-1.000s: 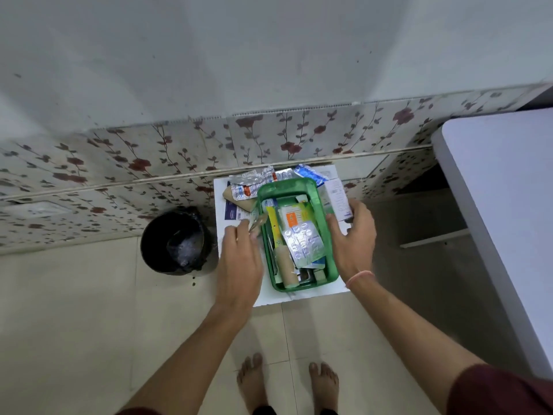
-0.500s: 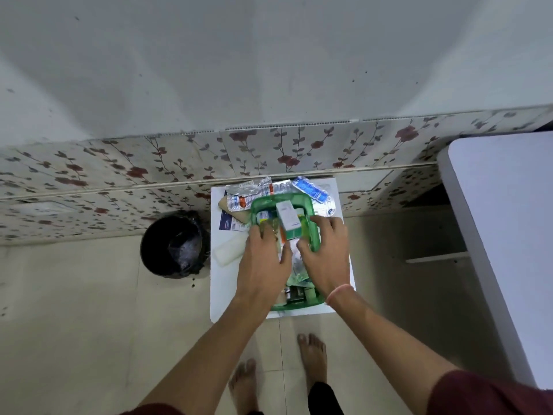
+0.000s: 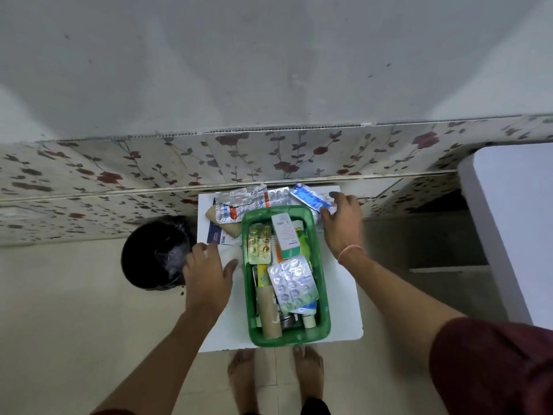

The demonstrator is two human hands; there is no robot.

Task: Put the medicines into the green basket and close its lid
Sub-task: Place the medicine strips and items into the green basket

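The green basket (image 3: 247, 295) stands open on a small white table (image 3: 344, 295). It holds a white and green box (image 3: 285, 235), a gold blister strip (image 3: 259, 244), a silver blister strip (image 3: 291, 283) and a brown tube (image 3: 269, 313). Loose silver strips (image 3: 239, 199), a blue blister strip (image 3: 308, 199) and a brown packet (image 3: 230, 227) lie behind it. My left hand (image 3: 206, 277) is spread out left of the basket, beside a white object (image 3: 232, 250). My right hand (image 3: 341, 226) is at the basket's far right corner, fingertips touching the blue strip.
A black bin (image 3: 155, 253) stands on the floor left of the small table. A larger white table (image 3: 514, 220) fills the right side. A flower-patterned tiled wall (image 3: 269, 157) runs just behind. My bare feet (image 3: 242, 372) are at the table's front edge.
Both hands have left the basket, where they set down the white and green box and the gold strip. The left went out left, the right back to the loose strips.
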